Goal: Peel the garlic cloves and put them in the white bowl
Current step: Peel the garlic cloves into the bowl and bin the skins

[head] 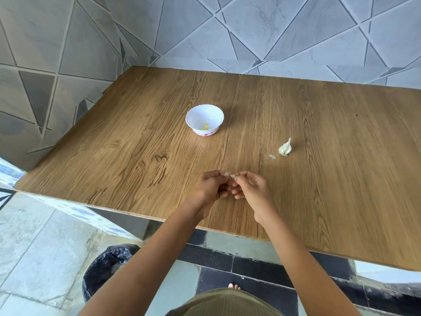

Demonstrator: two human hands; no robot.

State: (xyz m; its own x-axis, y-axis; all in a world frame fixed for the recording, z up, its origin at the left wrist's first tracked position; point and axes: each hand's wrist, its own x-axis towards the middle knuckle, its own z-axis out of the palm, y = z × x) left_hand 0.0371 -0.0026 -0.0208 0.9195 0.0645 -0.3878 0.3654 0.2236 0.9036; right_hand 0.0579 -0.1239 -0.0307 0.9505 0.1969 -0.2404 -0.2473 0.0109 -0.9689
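Note:
Both hands meet above the near part of the wooden table [319, 179]. My left hand [213, 185] and my right hand [251, 188] pinch one small pale garlic clove [232, 176] between their fingertips; most of the clove is hidden by the fingers. A white bowl [204, 119] with a scalloped rim stands farther back, with a yellowish peeled clove [205, 126] inside. A partial garlic bulb [285, 148] lies to the right of the bowl, and a scrap of papery skin [272, 157] lies just left of the bulb.
A bin lined with a black bag [107, 267] stands on the floor below the table's near left edge. Tiled walls close the table's far and left sides. My bare toes [233, 286] show beneath the table edge.

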